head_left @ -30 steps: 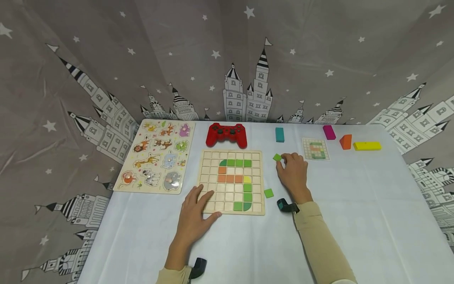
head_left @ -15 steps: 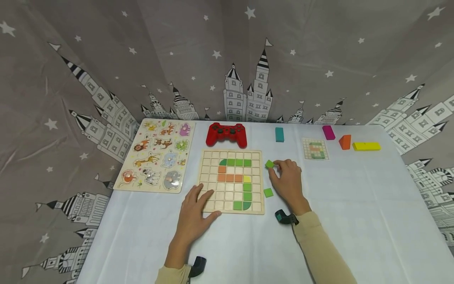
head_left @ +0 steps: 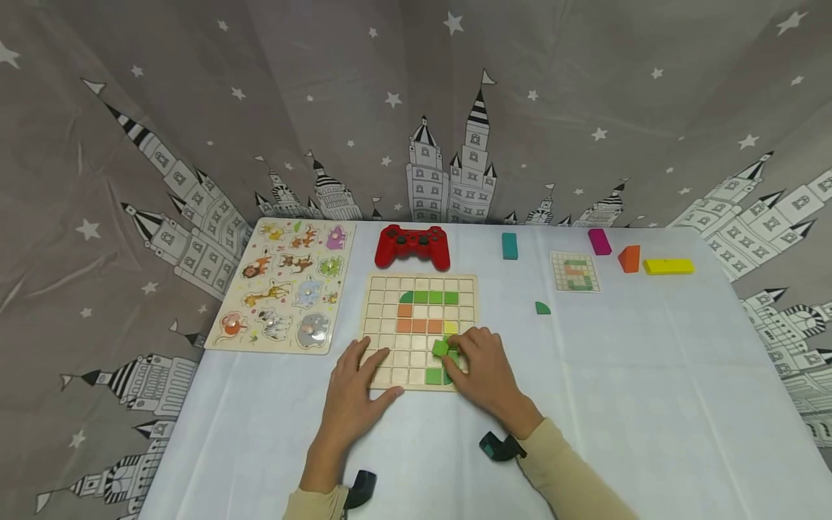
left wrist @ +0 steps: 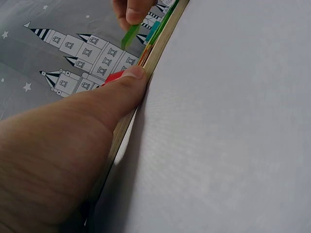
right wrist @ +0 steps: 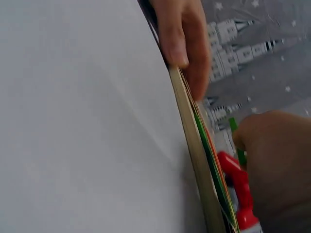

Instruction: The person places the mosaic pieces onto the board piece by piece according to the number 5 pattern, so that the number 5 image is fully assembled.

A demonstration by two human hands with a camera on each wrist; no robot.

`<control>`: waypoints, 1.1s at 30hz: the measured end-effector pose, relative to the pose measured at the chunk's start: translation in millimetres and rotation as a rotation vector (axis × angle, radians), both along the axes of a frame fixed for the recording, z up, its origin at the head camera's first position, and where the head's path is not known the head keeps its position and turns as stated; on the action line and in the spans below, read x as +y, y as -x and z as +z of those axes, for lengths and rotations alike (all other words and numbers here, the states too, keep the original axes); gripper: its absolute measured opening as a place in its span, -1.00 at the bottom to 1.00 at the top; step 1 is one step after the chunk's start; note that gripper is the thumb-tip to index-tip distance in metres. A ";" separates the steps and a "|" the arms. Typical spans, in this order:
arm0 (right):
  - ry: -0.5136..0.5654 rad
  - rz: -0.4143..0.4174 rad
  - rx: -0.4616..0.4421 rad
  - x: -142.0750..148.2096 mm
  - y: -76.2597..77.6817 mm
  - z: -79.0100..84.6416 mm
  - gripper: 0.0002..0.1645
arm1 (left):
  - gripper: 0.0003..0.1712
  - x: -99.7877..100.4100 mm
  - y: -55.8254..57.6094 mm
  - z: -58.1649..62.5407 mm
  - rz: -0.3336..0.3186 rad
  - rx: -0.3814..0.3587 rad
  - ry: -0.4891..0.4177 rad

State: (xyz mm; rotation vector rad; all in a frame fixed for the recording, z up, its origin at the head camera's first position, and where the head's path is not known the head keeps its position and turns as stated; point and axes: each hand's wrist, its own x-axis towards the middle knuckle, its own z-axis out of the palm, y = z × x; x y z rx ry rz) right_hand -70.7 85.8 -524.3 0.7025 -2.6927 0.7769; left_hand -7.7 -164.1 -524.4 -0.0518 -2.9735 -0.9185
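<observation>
A wooden grid board (head_left: 403, 359) lies flat on the table, with green, orange and yellow tiles in its cells forming an S-like figure. Over its lower right part, my right hand (head_left: 484, 372) pinches a green square tile (head_left: 440, 348) between thumb and fingers. The left wrist view has that tile (left wrist: 129, 36) held above the board's surface. My left hand (head_left: 351, 404) rests spread on the lower left corner, its thumb (left wrist: 129, 80) against the board's near edge. Some tiles in the right columns are hidden behind my right hand.
A dark green quarter-round tile (head_left: 542, 308) lies right of the board, near a pattern card (head_left: 575, 272). Behind stand a red game controller (head_left: 412, 247) and teal (head_left: 510, 246), magenta (head_left: 599, 242), orange (head_left: 629, 258) and yellow (head_left: 669, 267) blocks. An animal puzzle (head_left: 279, 285) lies left.
My right hand has carried the green square tile left and nearer, over the board. The quarter-round tile is now uncovered; the loose green square beside the board is out of sight. My left hand stays put.
</observation>
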 end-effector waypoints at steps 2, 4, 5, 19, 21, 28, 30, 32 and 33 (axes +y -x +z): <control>-0.034 0.054 0.008 -9.1 -8.9 0.7 -0.72 | -0.18 0.2 -0.2 0.1 0.000 0.004 0.005; -0.065 0.091 0.016 -16.3 -15.6 0.9 -0.73 | -0.18 0.5 -0.4 0.1 0.001 0.011 0.010; -0.075 0.101 0.015 -19.0 -18.1 0.8 -0.73 | -0.18 0.8 -0.6 0.1 0.001 0.015 0.013; -0.151 0.126 0.024 -25.0 -23.6 -0.6 -0.72 | -0.18 0.5 1.1 0.5 -0.003 -0.014 0.011; -0.150 0.125 0.036 -25.4 -23.9 0.0 -0.72 | -0.18 0.3 1.2 0.1 -0.005 -0.011 0.010; -0.149 0.113 0.014 -28.6 -26.1 1.2 -0.73 | -0.17 -0.2 0.6 -1.2 0.002 -0.017 0.018; -0.140 0.107 0.005 -29.9 -26.8 1.7 -0.73 | -0.17 -0.3 0.5 -1.2 0.004 -0.016 0.017; -0.131 0.100 -0.003 -31.0 -27.6 2.3 -0.74 | -0.17 -0.5 0.6 -1.2 0.003 -0.015 0.016; -0.128 0.096 -0.009 -31.6 -27.8 2.5 -0.74 | -0.17 -0.5 0.8 -1.1 0.003 -0.013 0.016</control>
